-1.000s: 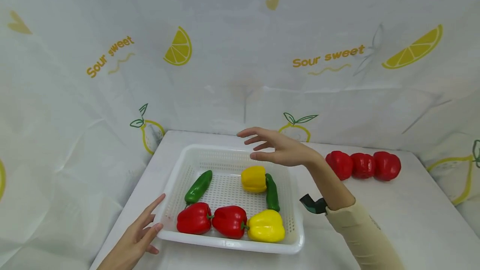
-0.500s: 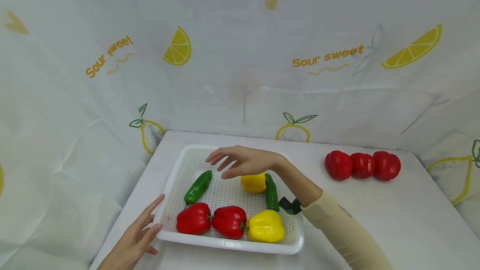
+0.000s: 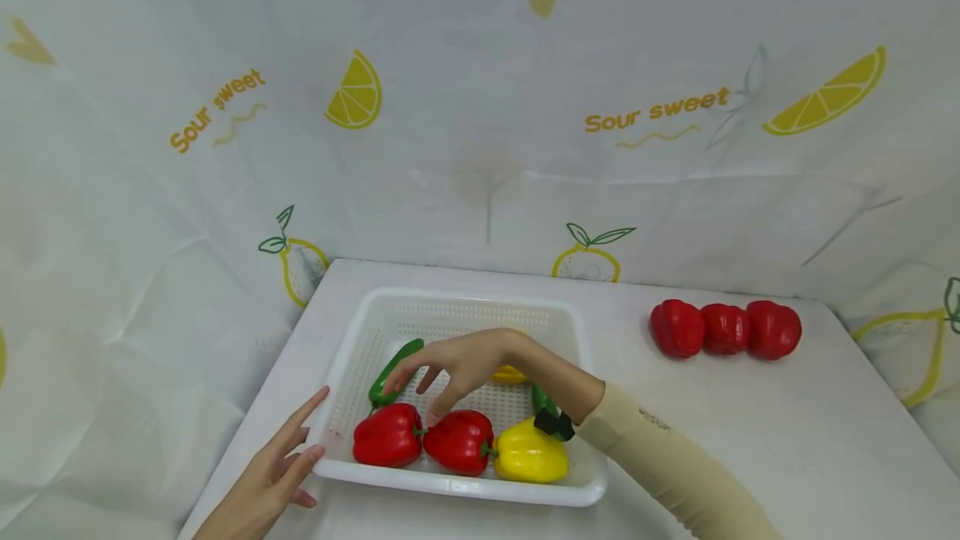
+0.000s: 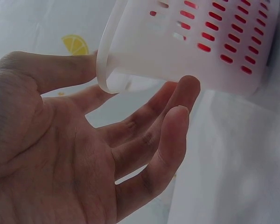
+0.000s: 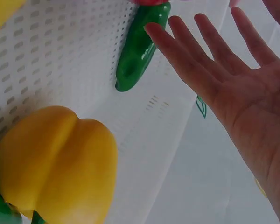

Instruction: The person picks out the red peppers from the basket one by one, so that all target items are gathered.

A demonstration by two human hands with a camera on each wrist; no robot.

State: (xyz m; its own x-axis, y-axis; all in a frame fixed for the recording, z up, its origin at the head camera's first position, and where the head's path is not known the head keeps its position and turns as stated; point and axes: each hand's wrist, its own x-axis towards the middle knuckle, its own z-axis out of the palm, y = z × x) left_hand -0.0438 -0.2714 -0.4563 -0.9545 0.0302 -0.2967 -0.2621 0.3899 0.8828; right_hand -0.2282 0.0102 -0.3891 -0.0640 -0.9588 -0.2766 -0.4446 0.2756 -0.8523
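A white perforated plastic basket (image 3: 457, 486) holds red, yellow and green peppers. My left hand (image 3: 266, 473) rests its thumb and index finger against the basket's left front corner; in the left wrist view the other fingers lie loosely bent by the wall. Over the basket hovers my right hand (image 3: 461, 365), fingers spread and holding nothing. Beneath its fingers are a long green pepper (image 3: 386, 377) and two red bell peppers, one on the left (image 3: 388, 437) and one in the middle (image 3: 457, 444). A yellow bell pepper (image 3: 531, 452) sits front right. My right arm partly hides another yellow pepper (image 5: 56, 163) behind.
Three red bell peppers (image 3: 726, 329) stand in a row on the white table (image 3: 720, 423), to the right of the basket. A second green pepper (image 3: 542, 398) is partly covered by my right forearm. A lemon-printed white cloth (image 3: 465, 148) hangs behind the table.
My right hand has moved left and down, from above the basket's back right to low over the front-left peppers. The left hand and the peppers stay in place.
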